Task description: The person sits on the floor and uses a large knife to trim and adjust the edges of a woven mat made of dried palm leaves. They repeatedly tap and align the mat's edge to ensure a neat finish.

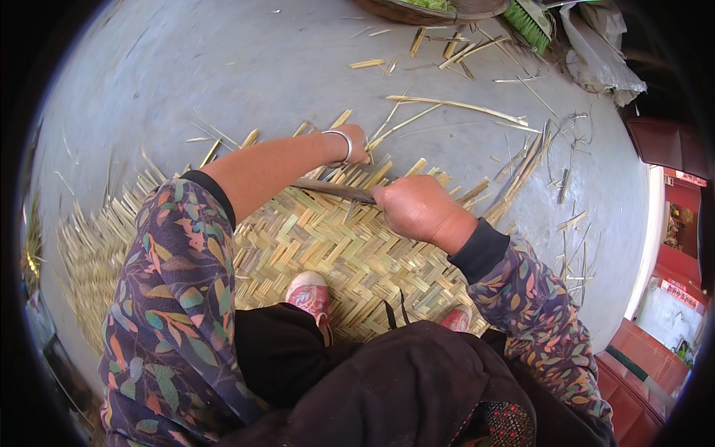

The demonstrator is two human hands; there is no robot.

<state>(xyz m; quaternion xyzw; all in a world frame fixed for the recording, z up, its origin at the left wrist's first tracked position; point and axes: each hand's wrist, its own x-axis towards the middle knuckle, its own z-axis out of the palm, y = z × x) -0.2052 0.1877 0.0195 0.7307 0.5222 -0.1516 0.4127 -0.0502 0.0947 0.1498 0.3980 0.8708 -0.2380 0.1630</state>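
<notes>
A woven mat of flat, straw-coloured split-cane strips lies on the floor, its herringbone weave ending in loose strip ends along the far side. My left hand, with a silver bangle at the wrist, is closed at that far edge. Pale strips come out beside its fingers, which are mostly hidden. My right hand makes a fist around one end of a dark, narrow, stick-like tool. This tool lies across the weave just inside the far edge, pointing left beneath my left forearm. My shoes rest on the mat.
Loose cane strips and offcuts are scattered on the grey floor beyond the mat and to its right. At the far side are a round basket with greens, a green-bristled brush and a whitish sack. Reddish furniture stands at right.
</notes>
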